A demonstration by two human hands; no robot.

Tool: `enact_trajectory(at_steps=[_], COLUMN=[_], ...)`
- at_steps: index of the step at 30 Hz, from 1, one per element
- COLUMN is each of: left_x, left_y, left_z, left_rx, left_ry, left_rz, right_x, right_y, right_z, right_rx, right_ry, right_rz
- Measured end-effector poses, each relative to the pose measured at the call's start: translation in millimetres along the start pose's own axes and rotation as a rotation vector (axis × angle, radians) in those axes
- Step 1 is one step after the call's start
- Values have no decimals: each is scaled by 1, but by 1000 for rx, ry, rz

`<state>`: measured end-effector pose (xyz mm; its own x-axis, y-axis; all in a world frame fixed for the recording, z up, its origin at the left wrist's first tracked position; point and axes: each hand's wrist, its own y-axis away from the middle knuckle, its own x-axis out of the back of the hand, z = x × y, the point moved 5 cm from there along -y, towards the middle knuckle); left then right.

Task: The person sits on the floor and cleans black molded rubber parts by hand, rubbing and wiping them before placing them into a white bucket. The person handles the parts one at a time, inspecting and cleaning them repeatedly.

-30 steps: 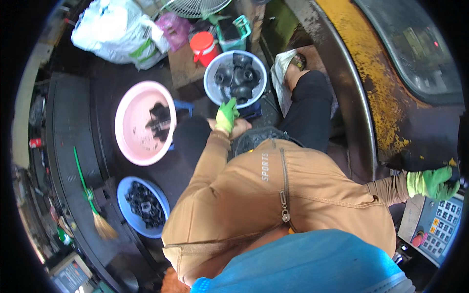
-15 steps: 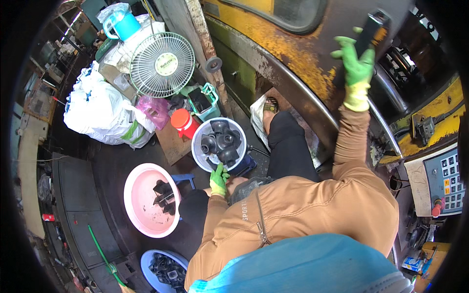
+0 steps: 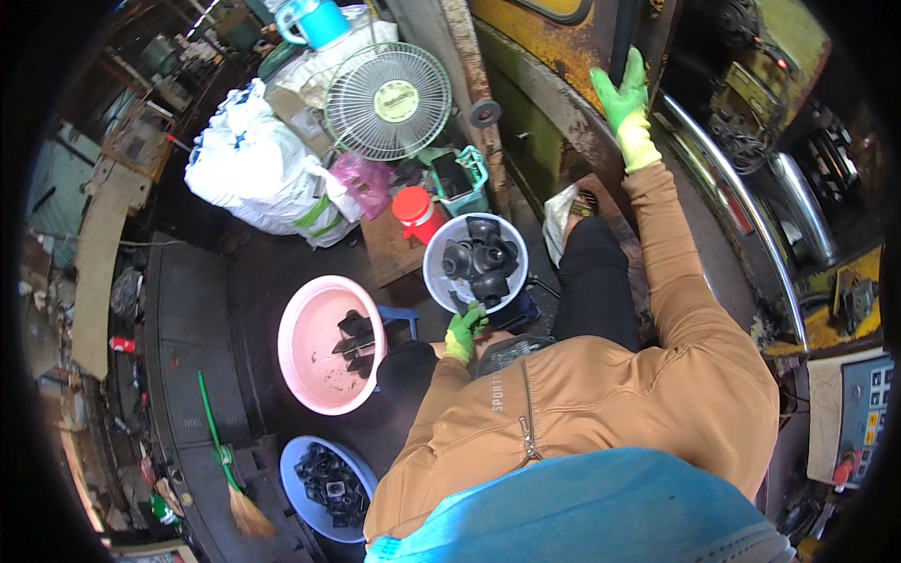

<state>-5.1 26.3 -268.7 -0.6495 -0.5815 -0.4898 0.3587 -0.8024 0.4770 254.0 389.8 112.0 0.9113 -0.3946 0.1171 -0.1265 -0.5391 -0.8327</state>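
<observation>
My right hand (image 3: 623, 98), in a green and yellow glove, reaches far forward to the dark edge of a rusty yellow machine door (image 3: 540, 42). Its fingers are spread, the palm against or close to the dark upright handle (image 3: 621, 42). My left hand (image 3: 463, 334), gloved alike, is low at the near rim of a pale basin (image 3: 431, 281). Its fingers are bent together beside a thin dark piece; what they hold, if anything, I cannot make out. Several black rubber-like cup-shaped parts (image 3: 488, 258) lie in that basin.
Left of me stand a pink basin (image 3: 305, 375) with black pieces and a blue basin (image 3: 366, 469) full of black parts. A fan (image 3: 387, 101), a red jug (image 3: 418, 214) and white sacks (image 3: 253, 174) are ahead. A control panel (image 3: 865, 413) stands at right.
My right hand and the machine door have moved left, uncovering more of the machine's inside. My left hand stays at the basin rim. The whole view has turned somewhat.
</observation>
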Motion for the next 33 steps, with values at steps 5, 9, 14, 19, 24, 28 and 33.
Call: enact_trajectory(at_steps=[5, 9, 14, 19, 24, 28, 33], left_x=[3, 3, 3, -1, -1, -1, 1], left_y=[1, -2, 0, 7, 8, 6, 5], left_z=[-4, -6, -2, 2, 4, 2, 1], left_rx=[48, 52, 56, 74, 67, 52, 66], left_ry=[-47, -43, -35, -96, -93, -106, -79], left_rz=[10, -56, 24, 14, 28, 25, 51], right_x=[-27, -68, -57, -56, -56, -53, -56], right_y=[92, 222, 262, 245, 252, 252, 252], right_z=[-12, -37, -42, -28, -38, -39, -39], right_rx=[-87, -154, -134, -189, -129, -133, -141], right_ry=[-241, -217, -66, 415, 241, 265, 278], right_rz=[-129, -1286, -1853, -1804, -1830, -1831, -1817])
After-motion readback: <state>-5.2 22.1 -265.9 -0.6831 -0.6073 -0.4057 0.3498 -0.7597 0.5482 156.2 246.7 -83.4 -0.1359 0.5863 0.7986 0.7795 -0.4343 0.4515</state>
